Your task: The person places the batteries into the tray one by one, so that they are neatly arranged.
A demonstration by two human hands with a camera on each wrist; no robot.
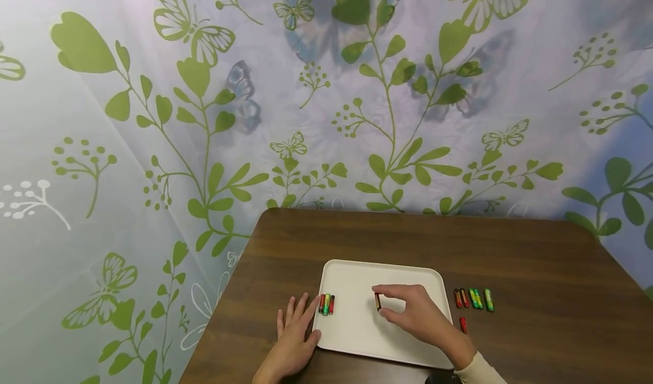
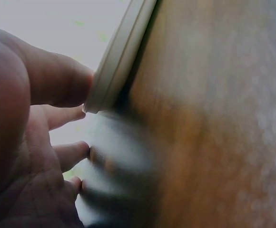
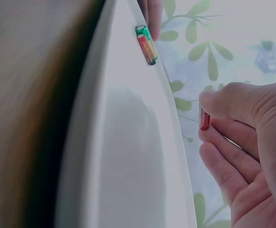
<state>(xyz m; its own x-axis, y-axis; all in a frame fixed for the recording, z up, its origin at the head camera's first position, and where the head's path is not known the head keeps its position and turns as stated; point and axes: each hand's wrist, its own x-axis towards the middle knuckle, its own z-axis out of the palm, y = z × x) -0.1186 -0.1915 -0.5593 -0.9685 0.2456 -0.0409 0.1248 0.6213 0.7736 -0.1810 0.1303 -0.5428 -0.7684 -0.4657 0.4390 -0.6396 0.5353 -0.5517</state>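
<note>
Over the middle of the white tray point(image 1: 357, 330), my right hand point(image 1: 415, 313) pinches a red-and-black battery point(image 1: 377, 301) between thumb and fingertip. In the right wrist view the same battery point(image 3: 204, 119) shows its red end below the thumb. My left hand point(image 1: 295, 338) lies at the tray's left edge with fingers spread; its thumb touches the rim point(image 2: 114, 61) in the left wrist view. Just inside that edge, a green battery point(image 1: 327, 304) sits between two red ones, side by side on the tray.
Right of the tray, red batteries point(image 1: 457, 298) and green batteries point(image 1: 475, 299) stand in a row on the brown wooden table point(image 1: 541, 293). Another red battery point(image 1: 463, 325) lies nearer, close to the tray's right rim. A leaf-patterned curtain point(image 1: 316, 117) hangs behind the table.
</note>
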